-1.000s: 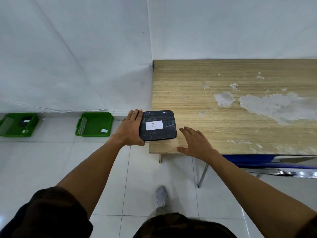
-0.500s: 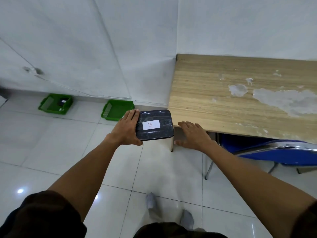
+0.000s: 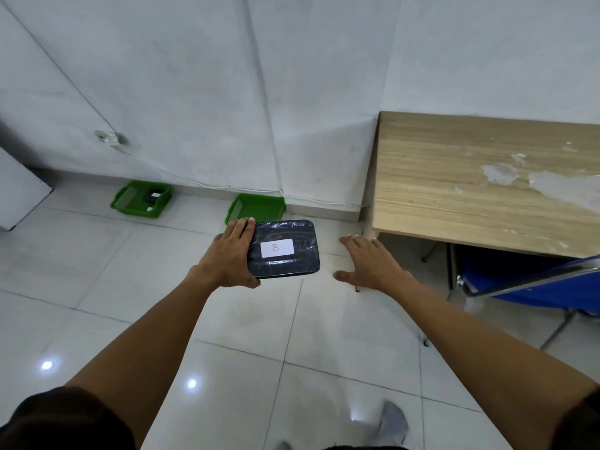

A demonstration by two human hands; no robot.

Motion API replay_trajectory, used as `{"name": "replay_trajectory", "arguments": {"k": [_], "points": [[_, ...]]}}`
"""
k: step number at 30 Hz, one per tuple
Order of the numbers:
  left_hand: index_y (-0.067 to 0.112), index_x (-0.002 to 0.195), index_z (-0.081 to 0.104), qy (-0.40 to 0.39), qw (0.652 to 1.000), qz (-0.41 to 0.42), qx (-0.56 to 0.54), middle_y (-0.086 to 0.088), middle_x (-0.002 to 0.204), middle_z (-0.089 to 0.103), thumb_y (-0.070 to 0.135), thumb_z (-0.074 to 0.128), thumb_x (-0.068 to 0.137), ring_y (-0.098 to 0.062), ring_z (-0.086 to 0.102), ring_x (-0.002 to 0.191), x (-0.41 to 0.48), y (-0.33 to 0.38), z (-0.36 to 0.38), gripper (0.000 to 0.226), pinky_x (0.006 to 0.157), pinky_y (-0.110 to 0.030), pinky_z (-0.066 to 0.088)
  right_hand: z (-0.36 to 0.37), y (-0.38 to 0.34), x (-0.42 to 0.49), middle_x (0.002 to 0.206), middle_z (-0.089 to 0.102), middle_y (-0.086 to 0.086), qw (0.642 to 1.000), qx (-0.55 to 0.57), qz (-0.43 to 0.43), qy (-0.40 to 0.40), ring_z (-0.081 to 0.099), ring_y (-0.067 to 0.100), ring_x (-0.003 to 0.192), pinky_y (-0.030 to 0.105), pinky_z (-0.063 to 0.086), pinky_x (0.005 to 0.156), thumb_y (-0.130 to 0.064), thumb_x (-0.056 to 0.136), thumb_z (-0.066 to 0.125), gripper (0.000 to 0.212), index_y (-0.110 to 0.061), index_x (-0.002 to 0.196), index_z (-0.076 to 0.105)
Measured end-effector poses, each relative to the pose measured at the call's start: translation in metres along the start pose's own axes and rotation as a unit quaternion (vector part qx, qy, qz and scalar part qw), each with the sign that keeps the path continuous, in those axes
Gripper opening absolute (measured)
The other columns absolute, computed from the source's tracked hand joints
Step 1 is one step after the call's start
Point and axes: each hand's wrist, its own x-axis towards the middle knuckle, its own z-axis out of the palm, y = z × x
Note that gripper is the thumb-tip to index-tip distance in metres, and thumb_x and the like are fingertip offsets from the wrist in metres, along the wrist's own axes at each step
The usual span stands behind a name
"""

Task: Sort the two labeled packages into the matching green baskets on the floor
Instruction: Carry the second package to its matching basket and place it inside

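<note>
My left hand (image 3: 229, 256) grips the left edge of a flat black wrapped package (image 3: 293, 264) with a white label marked B, held level above the floor. My right hand (image 3: 370, 264) hovers open and empty to the right of it, palm down, apart from the package. Two green baskets stand on the floor against the wall: the nearer one (image 3: 259, 206) just beyond the package looks empty, the farther left one (image 3: 128, 203) holds a dark package (image 3: 152, 197) with a white label.
A worn wooden table (image 3: 470, 190) stands at the right, off the package's side. A blue chair (image 3: 532, 284) with a metal frame sits under its near edge. White tiled floor spreads in front; a white cable runs along the wall base. A white panel leans at far left.
The view has swung left and away from the table. The package, held in my left hand, has come off the table's corner and now hangs over the floor near the baskets.
</note>
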Motion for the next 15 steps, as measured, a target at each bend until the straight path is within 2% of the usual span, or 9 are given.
{"name": "replay_trajectory", "arguments": {"k": [8,15], "points": [[0.006,0.147,0.007,-0.008,1.000,0.018,0.008,-0.011,0.151,0.022,0.059,0.075,0.048,-0.030,0.018,0.140,-0.037,-0.095,0.010,0.131,0.111,-0.046,0.030,0.012,-0.099,0.036,0.153,0.029,0.009,0.999,0.024,0.022,0.009,0.027,0.025,0.140,0.047,0.017,0.116,-0.054,0.082,0.056,0.082,-0.014,0.144,0.021],[0.005,0.146,0.009,-0.004,1.000,0.020,-0.009,-0.012,0.149,0.024,0.060,0.076,0.048,-0.028,0.020,0.137,0.003,-0.170,0.020,0.131,0.108,-0.047,0.030,0.013,-0.132,0.097,0.153,0.030,0.008,0.999,0.032,0.042,0.006,0.027,0.023,0.140,0.045,0.016,0.115,-0.051,0.082,0.057,0.081,-0.015,0.145,0.020]]}}
